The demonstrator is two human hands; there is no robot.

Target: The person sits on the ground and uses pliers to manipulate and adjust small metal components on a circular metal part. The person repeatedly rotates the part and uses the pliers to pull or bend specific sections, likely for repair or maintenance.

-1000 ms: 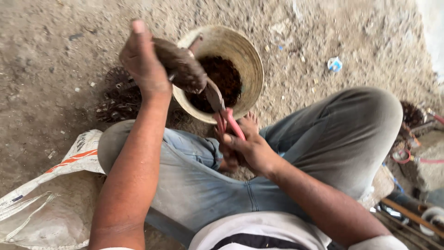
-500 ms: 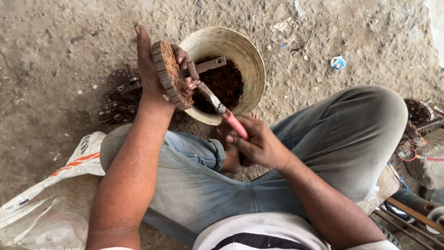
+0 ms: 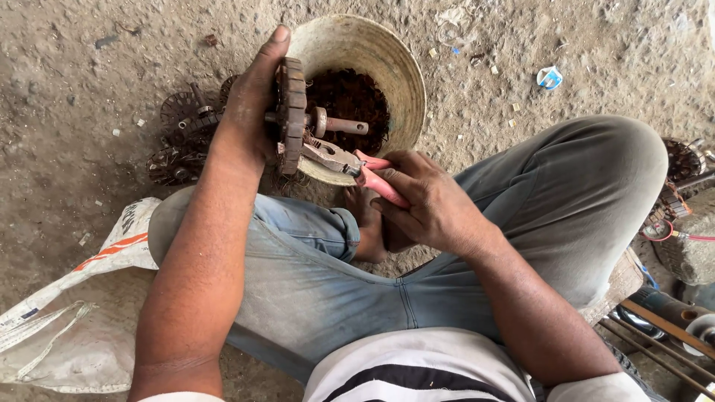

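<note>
Rusty rotor core [image 3: 290, 112] at 11 o'clock, clamped edge-on in the left hand [image 3: 249, 112], fingers wrapped tight, shaft toward the bucket [image 3: 406, 71]. Red-handled pliers [image 3: 350, 164] squeezed shut in the right hand [image 3: 424, 197], nose at the core's lower edge. Best to grip firm, pull straight, keep scraps dropping into the bucket at 12.

Bare, gritty concrete floor [image 3: 89, 74], dusted with sand and small pale chips. Resting on it: a worn, cream-coloured bucket [image 3: 402, 67] of dark rusty scrap; just left of the bucket, a cluster of rusted motor rotors [image 3: 179, 134]; at lower left, a crumpled white woven sack [image 3: 67, 327] with an orange stripe; at upper right, a scrap of blue-and-white litter [image 3: 550, 77]; at far right, more wound motor parts [image 3: 681, 167].
</note>
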